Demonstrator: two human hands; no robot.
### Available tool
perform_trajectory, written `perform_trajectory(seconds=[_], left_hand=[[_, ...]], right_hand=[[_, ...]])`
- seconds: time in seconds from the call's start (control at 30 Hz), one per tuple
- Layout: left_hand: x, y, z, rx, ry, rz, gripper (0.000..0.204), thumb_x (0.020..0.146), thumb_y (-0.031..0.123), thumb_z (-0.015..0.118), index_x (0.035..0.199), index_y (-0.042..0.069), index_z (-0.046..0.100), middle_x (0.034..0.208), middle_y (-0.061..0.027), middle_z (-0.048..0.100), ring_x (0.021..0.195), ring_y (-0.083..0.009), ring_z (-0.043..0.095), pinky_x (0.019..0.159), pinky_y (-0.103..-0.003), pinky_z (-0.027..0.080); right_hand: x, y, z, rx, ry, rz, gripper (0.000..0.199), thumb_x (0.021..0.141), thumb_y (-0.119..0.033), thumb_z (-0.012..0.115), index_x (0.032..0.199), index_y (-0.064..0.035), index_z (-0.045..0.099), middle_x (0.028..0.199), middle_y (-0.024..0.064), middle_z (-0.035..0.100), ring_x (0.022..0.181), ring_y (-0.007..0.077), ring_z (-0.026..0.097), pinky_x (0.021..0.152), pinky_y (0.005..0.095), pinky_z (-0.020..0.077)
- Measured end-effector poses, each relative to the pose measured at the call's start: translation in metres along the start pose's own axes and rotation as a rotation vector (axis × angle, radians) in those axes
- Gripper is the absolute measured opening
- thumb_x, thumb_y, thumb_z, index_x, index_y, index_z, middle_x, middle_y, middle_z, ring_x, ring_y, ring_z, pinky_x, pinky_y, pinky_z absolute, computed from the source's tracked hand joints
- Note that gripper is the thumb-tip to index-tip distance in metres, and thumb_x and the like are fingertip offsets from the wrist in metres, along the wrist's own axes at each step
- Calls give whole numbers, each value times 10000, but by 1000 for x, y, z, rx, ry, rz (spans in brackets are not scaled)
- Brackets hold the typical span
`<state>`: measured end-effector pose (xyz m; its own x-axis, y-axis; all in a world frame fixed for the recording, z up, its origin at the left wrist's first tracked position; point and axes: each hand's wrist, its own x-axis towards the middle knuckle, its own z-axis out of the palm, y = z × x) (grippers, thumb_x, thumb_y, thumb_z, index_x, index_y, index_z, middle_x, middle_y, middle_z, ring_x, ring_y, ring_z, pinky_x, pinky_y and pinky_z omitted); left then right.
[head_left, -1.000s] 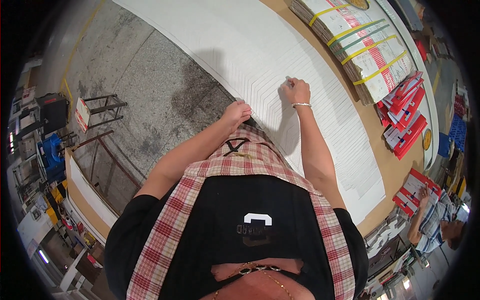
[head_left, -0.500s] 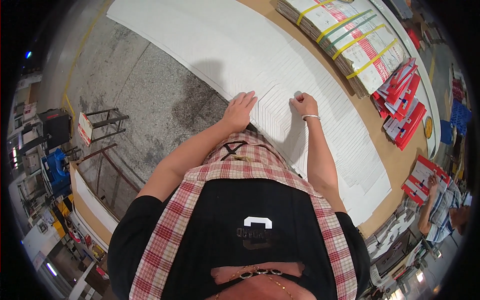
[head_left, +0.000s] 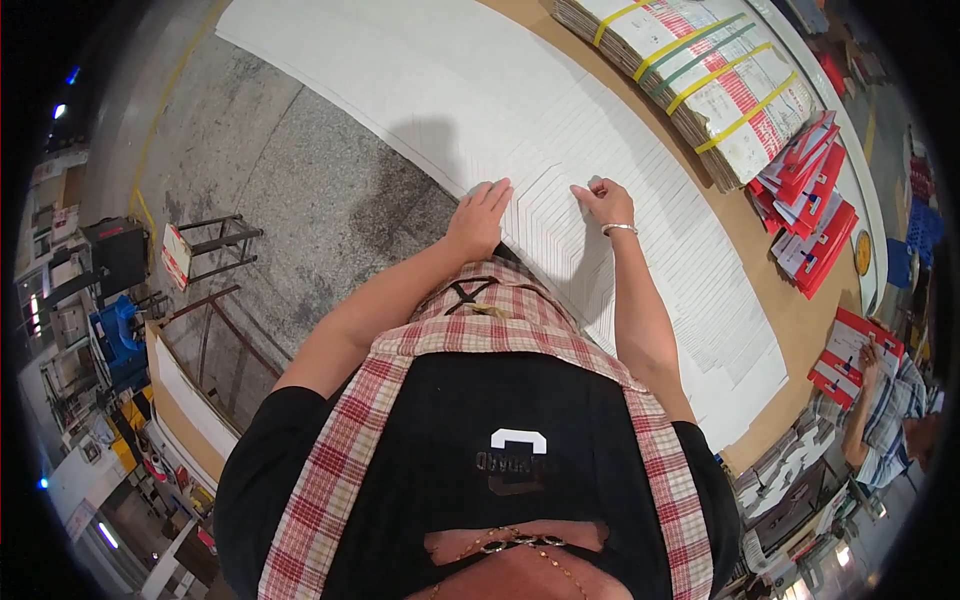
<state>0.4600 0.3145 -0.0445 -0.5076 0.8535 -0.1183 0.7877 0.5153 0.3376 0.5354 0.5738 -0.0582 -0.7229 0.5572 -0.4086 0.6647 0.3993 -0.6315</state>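
A wide spread of white paper sheets [head_left: 680,300] lies fanned out before me, the edges overlapping in narrow steps. My left hand [head_left: 480,215] rests on the sheets' near left edge, fingers stretched out and lying flat. Just to its right, my right hand [head_left: 608,203] is over the stepped edges, wearing a bracelet at the wrist. Its thumb points left, apart from the curled fingers, and I see nothing between them. Whether that hand touches the paper is hard to tell.
Beyond the sheets, a strapped bundle of flat cardboard [head_left: 690,85] lies on the brown board [head_left: 800,400]. Red-and-white packets [head_left: 810,220] are piled beside it. At right, another person [head_left: 885,410] holds a red-and-white piece. A small stool frame [head_left: 220,245] stands on the floor at left.
My right hand has shifted slightly up and left, and its thumb has moved away from the fingers. The left hand stays nearly in place on the sheets.
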Motion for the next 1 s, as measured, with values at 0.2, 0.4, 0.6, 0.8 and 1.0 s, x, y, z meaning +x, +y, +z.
perform_trajectory(seconds=[0.2, 0.4, 0.6, 0.8, 1.0], left_hand=[[4, -13, -1, -114, 196, -148, 668, 692, 95, 582, 1312, -15, 357, 1414, -107, 288, 1223, -297, 348, 962, -402, 376], [9, -20, -5, -116, 83, -168, 670, 696, 122, 603, 1307, -21, 365, 1411, -101, 308, 1164, -347, 385, 933, -430, 399], [11, -24, 0, -160, 133, -140, 641, 706, 132, 599, 1291, -25, 387, 1398, -97, 335, 1157, -343, 393, 937, -421, 398], [15, -26, 2, -176, 124, -149, 616, 716, 136, 590, 1282, -24, 405, 1384, -92, 359, 1157, -330, 400, 949, -415, 392], [16, -26, 2, -171, 132, -171, 618, 718, 143, 588, 1291, -6, 409, 1379, -87, 368, 1181, -326, 392, 965, -409, 385]], right_hand=[[2, -10, 21, -189, 205, -283, 379, 674, -315, 754, 921, -50, 641, 836, 126, 601, 851, 274, 570, 763, 366, 464], [18, -16, 21, -59, 98, -139, 338, 655, -302, 772, 834, -43, 649, 788, 119, 636, 769, 245, 605, 722, 345, 481], [27, -7, 29, 154, 66, 72, 294, 635, -298, 783, 722, -47, 656, 726, 94, 668, 661, 206, 628, 655, 316, 494], [28, -14, 30, 94, 121, 123, 288, 621, -294, 794, 708, -49, 671, 704, 71, 662, 640, 179, 616, 634, 301, 490], [31, -20, 26, 26, 95, 122, 310, 625, -321, 792, 700, -45, 673, 682, 72, 659, 618, 163, 609, 619, 291, 486]])
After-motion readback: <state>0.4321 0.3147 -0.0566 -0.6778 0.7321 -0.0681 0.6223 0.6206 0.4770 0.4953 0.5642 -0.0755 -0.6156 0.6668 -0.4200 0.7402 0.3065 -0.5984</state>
